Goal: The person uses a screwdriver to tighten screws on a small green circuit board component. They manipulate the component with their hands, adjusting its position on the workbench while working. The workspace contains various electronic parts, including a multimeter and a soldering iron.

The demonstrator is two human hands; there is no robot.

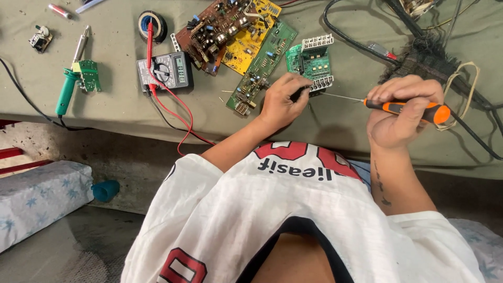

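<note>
Hands first: the left hand [283, 102] is curled shut around a small dark part, pinning it at the near edge of the green board [310, 63] that lies on the worktop [115, 110]. The right hand [401, 112] is clenched on the orange handle of a screwdriver [403, 109], whose thin shaft runs leftward so the tip meets the spot under the left fingers; exactly what the tip sits in is hidden by them.

Doing this well, I judge, depends on keeping the shaft in line with the fastener, pressing lightly inward while turning, and letting the left hand brace the part so nothing skates across the cloth. The grip looks far back on the handle, so a slip of the tip toward the left fingertips is the main risk.

Further left sit a stack of boards [236, 31], a multimeter [165, 71] with red leads, a tape roll [152, 25] and a green-handled soldering iron [70, 84].
</note>
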